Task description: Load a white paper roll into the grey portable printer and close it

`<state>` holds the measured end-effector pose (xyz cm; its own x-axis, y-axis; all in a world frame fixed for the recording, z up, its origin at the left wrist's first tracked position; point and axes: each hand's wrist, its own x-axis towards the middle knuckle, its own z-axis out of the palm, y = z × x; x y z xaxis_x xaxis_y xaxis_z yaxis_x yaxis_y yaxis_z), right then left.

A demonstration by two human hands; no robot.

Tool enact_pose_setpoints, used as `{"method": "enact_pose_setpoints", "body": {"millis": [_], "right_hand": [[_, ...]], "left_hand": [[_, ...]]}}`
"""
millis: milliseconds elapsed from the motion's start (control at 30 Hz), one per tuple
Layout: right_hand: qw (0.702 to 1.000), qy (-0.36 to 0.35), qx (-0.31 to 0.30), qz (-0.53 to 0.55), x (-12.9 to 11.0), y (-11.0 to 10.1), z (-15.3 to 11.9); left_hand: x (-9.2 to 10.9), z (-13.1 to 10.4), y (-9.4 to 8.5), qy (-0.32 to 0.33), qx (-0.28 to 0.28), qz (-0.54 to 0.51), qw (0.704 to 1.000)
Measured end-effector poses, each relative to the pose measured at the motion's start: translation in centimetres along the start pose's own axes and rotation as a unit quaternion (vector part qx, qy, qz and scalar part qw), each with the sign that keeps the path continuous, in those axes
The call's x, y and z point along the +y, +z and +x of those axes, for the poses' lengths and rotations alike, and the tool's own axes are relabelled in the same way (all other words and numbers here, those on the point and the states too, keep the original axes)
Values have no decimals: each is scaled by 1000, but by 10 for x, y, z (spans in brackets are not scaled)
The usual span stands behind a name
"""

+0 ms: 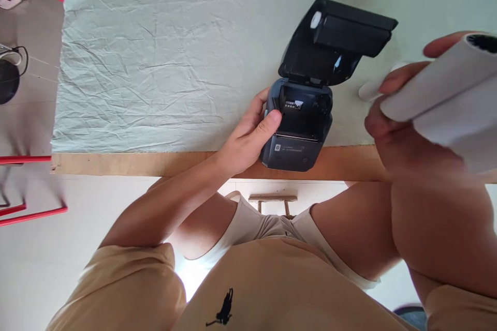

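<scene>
My left hand [258, 134] is closed around the left side of a dark handheld label printer [298, 150], with the thumb on the rim of its paper bay. The printer's black lid [326, 44] is swung up and back. Its bay shows a small printed label, with no roll inside. To the right, close to the camera, my right hand [396, 124] grips a white paper roll [430, 80] with a dark core end. A broad white surface lies against the roll's lower side; I cannot tell whether it is loose paper or another roll. The hand is partly blurred.
A white cylinder [370, 89] lies on the pale green tablecloth [155, 62], partly behind my right hand. The table's wooden front edge [135, 164] runs beneath the printer. Red metal legs [34, 215] and a dark round object [8, 81] are at the left.
</scene>
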<state>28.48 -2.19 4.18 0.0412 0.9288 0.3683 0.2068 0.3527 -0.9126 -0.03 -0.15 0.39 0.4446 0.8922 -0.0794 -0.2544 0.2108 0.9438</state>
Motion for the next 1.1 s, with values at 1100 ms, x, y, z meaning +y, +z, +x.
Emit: {"method": "enact_pose_setpoints", "body": {"millis": [1100], "right_hand": [[885, -104, -22, -454, 65, -64, 18]], "left_hand": [[-11, 3, -15, 28, -29, 18, 999]]}}
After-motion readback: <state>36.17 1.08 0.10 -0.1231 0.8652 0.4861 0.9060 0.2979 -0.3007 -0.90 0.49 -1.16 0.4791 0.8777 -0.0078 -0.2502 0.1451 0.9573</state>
